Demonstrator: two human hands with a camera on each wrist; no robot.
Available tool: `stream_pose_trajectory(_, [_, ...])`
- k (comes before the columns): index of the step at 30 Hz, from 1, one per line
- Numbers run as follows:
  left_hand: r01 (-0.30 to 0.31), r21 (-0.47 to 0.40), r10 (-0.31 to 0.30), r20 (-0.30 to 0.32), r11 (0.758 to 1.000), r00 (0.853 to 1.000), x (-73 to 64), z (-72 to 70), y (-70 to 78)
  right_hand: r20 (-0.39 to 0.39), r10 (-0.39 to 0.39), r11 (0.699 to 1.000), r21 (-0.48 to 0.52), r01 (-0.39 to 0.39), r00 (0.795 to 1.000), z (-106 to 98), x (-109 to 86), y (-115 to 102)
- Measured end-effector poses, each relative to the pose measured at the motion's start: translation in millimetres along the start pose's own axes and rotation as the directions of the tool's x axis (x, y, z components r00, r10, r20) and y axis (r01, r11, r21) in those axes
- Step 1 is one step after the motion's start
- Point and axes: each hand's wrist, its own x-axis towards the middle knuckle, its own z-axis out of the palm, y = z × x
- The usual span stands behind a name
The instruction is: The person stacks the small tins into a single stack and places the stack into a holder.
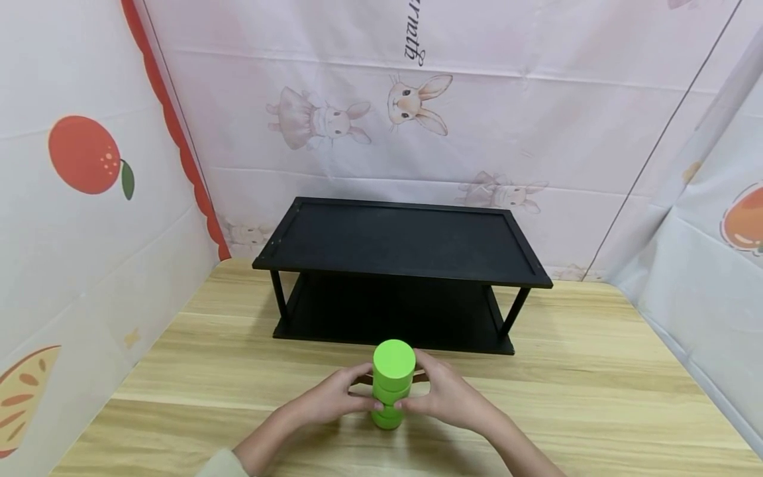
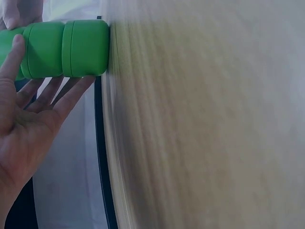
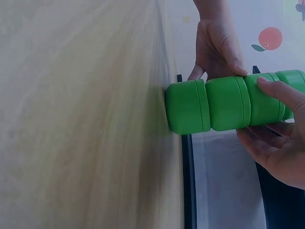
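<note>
Head view: a two-tier black shelf (image 1: 393, 242) stands on the wood-grain tabletop (image 1: 572, 371), and just in front of it, on the person's side and near the middle of its long front edge, is a stack of green round containers (image 1: 393, 361). At least four sections show in the right wrist view, set end on end and parted by grooves. The stack is upright or very nearly so, its long axis at right angles to the tabletop and crosswise to the shelf's long edge; its base appears to meet the wood.

Both hands grip it in front of the shelf, one from each side — left hand (image 1: 330, 401) on the left flank, right hand (image 1: 453, 397) on the right — so neither is clearly nearer. Each is spread about as wide as the stack, thumb on the person's side and fingers reaching round the side toward the shelf. How firmly either presses, I cannot tell.

Behind the shelf hangs a rabbit-print cloth (image 1: 507, 132); to its left, a fruit-print cloth (image 1: 71, 252).
</note>
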Motion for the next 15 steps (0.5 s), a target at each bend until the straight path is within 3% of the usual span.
stream_pose_trajectory(15, [0.005, 0.0, -0.005, -0.009, 1.0, 1.0, 0.0, 1.9, 0.8, 0.033, -0.014, 1.0, -0.012, 0.014, 0.999, 0.4, -1.0, 3.4])
